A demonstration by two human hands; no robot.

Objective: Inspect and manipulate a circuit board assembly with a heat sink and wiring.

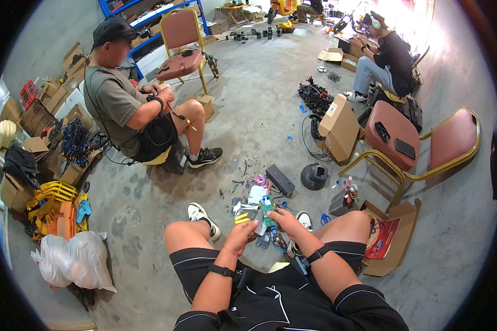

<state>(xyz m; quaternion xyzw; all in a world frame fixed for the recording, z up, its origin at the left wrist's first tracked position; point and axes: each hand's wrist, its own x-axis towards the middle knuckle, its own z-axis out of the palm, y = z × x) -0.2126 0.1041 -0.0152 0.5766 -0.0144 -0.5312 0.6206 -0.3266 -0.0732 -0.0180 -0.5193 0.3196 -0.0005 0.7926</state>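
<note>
Between my knees, my right hand [284,221] pinches a green circuit board [268,207] by its edge. My left hand [242,236] is closed on a grey ribbed piece [260,223] held close against the board; its exact kind is too small to make out. Coloured wires [280,241] hang below the hands. On the floor just beyond them lie a white sheet-like piece [256,195], yellow strips [242,218] and a tangle of pink wire [259,180]. A long black box [280,181] rests beside this pile.
Blue scissors [325,219] and a container of tools [344,202] lie right of my foot. An open carton [395,243] sits by my right knee. A chair [395,135] bears a phone [405,148]. Two seated people work nearby, one left [113,105], one far right [389,63].
</note>
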